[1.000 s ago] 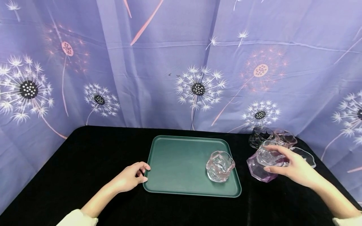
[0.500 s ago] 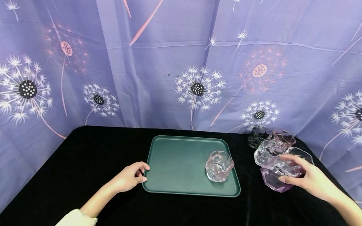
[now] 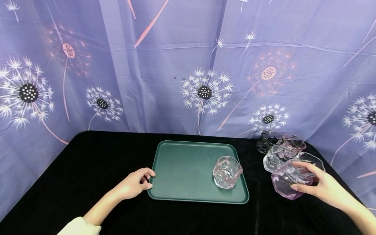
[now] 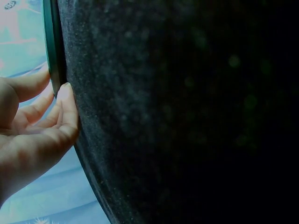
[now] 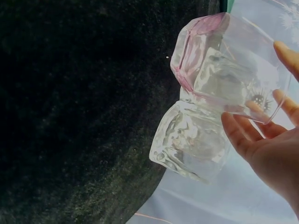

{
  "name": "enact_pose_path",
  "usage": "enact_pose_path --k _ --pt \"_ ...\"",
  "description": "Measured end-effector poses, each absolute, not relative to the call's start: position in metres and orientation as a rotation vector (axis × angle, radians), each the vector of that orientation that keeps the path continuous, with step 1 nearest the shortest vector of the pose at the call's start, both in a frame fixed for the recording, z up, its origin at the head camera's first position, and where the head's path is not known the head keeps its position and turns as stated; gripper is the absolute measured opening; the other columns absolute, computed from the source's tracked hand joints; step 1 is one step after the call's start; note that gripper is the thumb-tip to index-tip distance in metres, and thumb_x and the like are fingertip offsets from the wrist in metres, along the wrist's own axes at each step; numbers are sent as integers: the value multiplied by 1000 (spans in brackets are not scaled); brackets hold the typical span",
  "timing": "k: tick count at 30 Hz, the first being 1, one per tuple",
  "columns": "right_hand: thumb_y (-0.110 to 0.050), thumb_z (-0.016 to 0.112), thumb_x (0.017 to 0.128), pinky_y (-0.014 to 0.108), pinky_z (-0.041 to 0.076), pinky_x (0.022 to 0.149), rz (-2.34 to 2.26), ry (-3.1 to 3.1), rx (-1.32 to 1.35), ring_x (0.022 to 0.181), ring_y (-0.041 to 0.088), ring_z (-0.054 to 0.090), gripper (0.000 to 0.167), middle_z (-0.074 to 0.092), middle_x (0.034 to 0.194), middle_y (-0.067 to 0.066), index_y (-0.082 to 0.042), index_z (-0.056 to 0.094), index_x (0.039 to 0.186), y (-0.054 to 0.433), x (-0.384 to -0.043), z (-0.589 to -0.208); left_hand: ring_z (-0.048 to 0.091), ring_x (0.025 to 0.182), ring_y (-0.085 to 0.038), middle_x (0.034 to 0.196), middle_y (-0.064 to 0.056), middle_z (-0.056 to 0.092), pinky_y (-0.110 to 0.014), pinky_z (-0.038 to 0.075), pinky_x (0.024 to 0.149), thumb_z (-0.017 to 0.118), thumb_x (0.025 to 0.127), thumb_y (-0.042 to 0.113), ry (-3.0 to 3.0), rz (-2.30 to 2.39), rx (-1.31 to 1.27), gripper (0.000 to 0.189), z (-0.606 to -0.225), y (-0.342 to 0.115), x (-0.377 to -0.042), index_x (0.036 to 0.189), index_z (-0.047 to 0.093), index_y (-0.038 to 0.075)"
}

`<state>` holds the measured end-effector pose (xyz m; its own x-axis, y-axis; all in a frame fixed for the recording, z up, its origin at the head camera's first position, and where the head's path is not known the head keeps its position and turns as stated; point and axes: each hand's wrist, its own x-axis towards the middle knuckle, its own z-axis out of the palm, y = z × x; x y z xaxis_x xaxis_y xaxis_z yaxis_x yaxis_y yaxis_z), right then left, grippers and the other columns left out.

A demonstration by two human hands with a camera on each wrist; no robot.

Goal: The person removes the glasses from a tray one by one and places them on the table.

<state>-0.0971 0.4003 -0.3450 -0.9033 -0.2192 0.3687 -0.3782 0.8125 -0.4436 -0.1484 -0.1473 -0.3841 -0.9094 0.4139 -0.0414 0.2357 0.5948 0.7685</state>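
Observation:
My left hand (image 3: 136,184) holds the left rim of a green tray (image 3: 182,176). In the left wrist view its fingertips meet the tray's edge beside the black cloth. A pale pink drinking glass (image 3: 227,173) stands on the tray's right side. Off to the right, my right hand (image 3: 326,189) grips a glass with a purple base (image 3: 286,189) near its rim. The right wrist view shows this purple-based glass (image 5: 198,51) tilted, its faceted bottom against the black cloth. A wavy clear glass (image 5: 187,144) appears close to it there.
Behind the purple-based glass stand a clear glass (image 3: 273,161), another clear glass (image 3: 315,159) partly hidden by the right hand, a dark glass (image 3: 265,143) and a pinkish glass (image 3: 296,141). A black cloth (image 3: 102,156) covers the table; a purple dandelion curtain (image 3: 158,98) hangs behind.
My right hand has moved right and towards me with the purple-based glass, mostly in the first half second. My left hand and the tray stay put.

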Motion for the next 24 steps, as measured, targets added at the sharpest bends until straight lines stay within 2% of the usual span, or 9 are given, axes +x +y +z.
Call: enact_pose_path --k 9,12,17,24 --pt "-6 81 64 9 37 66 775 -2712 494 85 -3 48 67 45 114 -21 -7 51 123 398 -99 -335 48 77 -16 89 -4 48 -26 42 61 66 80 3 2604 1205 546 26 -383 -148 -149 104 56 4" --pt "-9 81 65 8 33 71 746 -2732 484 94 -7 42 68 41 118 -24 -11 50 125 395 -100 -329 48 76 -16 89 -4 48 -26 41 60 66 80 3 2605 1205 550 26 -384 -148 -149 104 56 4" --pt "-8 81 64 4 25 81 739 -2703 563 108 -10 31 71 41 123 -20 -14 50 127 386 -103 -319 48 75 -16 89 -4 47 -26 41 60 66 80 3 2604 1207 544 26 -385 -148 -148 104 56 5" --pt "-9 82 63 5 26 83 711 -2687 652 109 -8 34 70 48 121 -8 -13 51 126 368 -107 -307 48 75 -16 88 -4 47 -26 41 60 66 80 3 2605 1212 548 26 -385 -147 -148 103 56 5"
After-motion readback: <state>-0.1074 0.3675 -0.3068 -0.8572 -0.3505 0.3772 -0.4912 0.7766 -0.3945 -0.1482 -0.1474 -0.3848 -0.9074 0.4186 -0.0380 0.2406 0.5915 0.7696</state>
